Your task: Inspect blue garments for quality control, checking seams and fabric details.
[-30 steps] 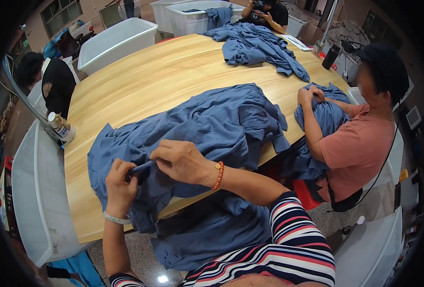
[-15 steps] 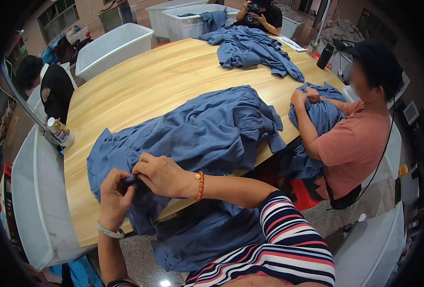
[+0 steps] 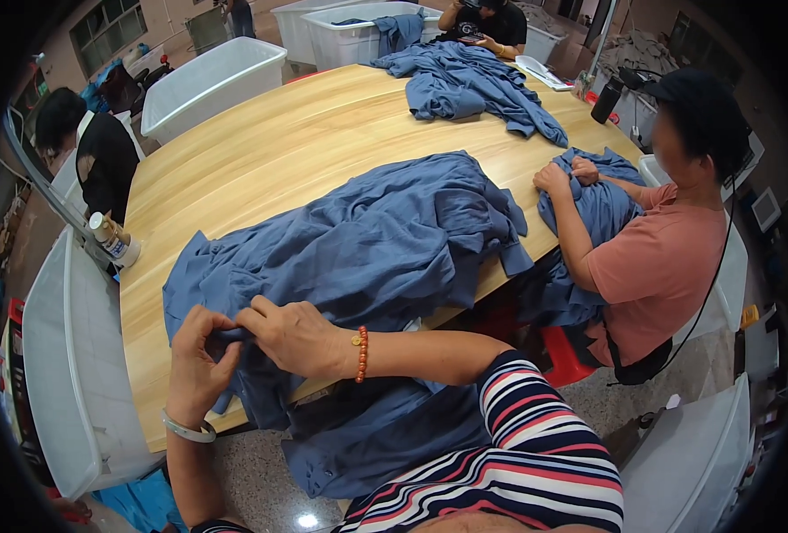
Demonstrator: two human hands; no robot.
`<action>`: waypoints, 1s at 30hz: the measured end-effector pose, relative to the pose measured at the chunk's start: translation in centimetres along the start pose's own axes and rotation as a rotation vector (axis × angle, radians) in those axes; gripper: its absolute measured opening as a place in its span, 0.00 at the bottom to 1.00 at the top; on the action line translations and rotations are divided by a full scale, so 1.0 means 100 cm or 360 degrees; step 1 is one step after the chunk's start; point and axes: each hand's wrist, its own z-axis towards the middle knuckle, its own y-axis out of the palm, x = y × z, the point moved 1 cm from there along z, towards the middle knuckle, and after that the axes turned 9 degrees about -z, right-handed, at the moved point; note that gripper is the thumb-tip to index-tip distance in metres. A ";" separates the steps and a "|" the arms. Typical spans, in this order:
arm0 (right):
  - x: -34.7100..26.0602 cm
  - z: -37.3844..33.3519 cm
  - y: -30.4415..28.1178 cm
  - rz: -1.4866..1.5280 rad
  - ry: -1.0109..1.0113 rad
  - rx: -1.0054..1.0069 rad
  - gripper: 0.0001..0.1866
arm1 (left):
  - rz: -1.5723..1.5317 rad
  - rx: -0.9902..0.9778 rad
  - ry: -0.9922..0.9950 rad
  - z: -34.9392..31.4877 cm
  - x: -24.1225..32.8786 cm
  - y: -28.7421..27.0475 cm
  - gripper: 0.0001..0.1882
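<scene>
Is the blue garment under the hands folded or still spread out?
Spread, not folded: the blue garment lies rumpled across the wooden table, its lower part hanging over the near edge.

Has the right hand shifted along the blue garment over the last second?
Yes. The right hand slid leftward along the blue garment, toward the table's left edge, closing on the left hand.

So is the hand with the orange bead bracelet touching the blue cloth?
Touching. In the head view, the right hand lies on the blue cloth and its fingertips pinch a fold of it, meeting the left hand on the same fold.
</scene>
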 end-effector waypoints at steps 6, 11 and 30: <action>-0.003 -0.004 -0.005 0.0008 -0.0048 -0.0019 0.13 | 0.0014 0.0020 -0.0015 -0.004 -0.007 0.000 0.09; -0.006 0.002 0.000 0.0121 0.0083 0.0053 0.10 | 0.0139 0.0018 0.0125 -0.002 -0.003 0.003 0.08; 0.003 0.005 -0.015 0.0440 -0.0055 0.0270 0.05 | -0.0332 0.0073 -0.0121 -0.007 -0.023 0.011 0.08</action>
